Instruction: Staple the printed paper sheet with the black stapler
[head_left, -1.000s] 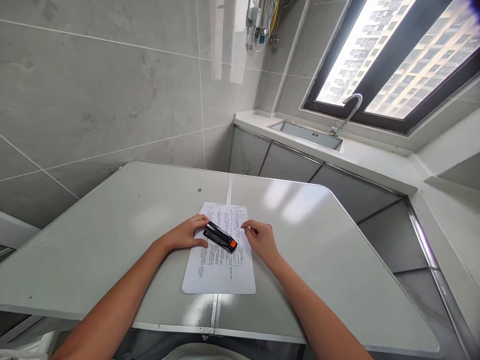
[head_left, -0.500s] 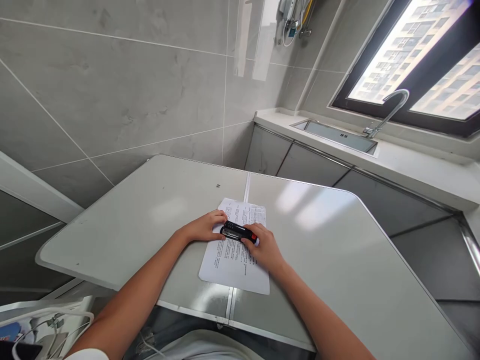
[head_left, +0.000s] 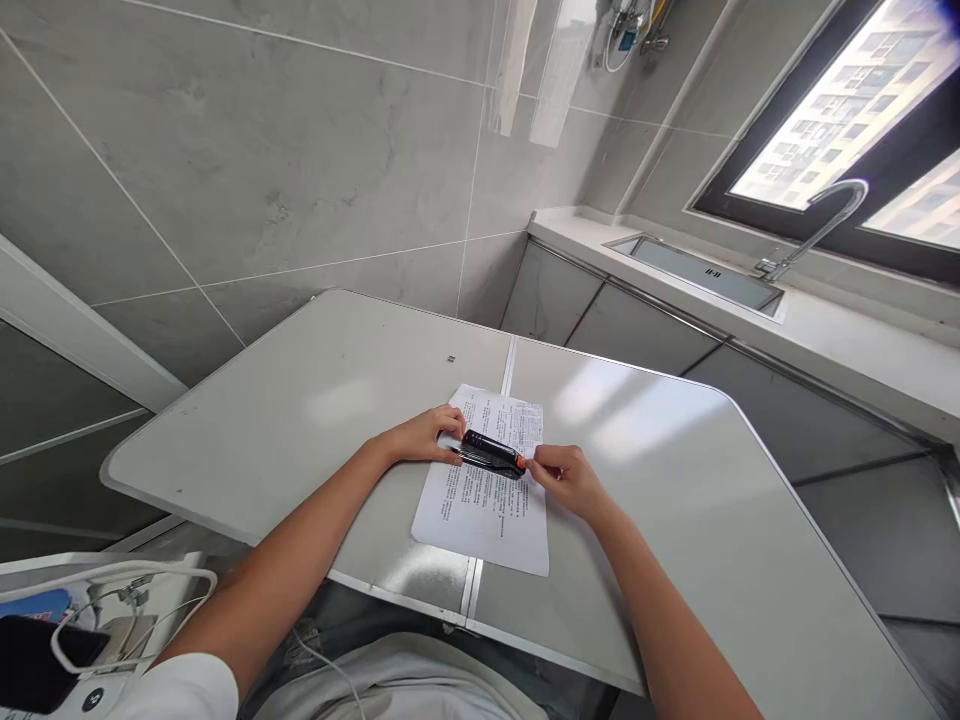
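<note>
A black stapler [head_left: 491, 452] with an orange-red tip lies slantwise above a printed sheet of paper [head_left: 480, 545]. At its left end, my left hand [head_left: 429, 436] has thumb and fingers closed around it; a pale piece shows between them. My right hand [head_left: 568, 478] pinches the orange-red tip at the other end, its remaining fingers curled in. The paper lies flat on the table, across the table's middle seam, and the hands and stapler cover part of its print.
The pale folding table [head_left: 637, 540] extends to both sides. Near its far edge lies a small dark piece [head_left: 451, 358]. A counter [head_left: 847, 335] with a sink [head_left: 697, 272] and faucet [head_left: 821, 225] stands at the right. White cables [head_left: 135, 570] hang at the lower left.
My right hand has shifted from gripping the stapler's body to pinching its orange-red tip. A pale piece now shows at the left end. The view has turned slightly.
</note>
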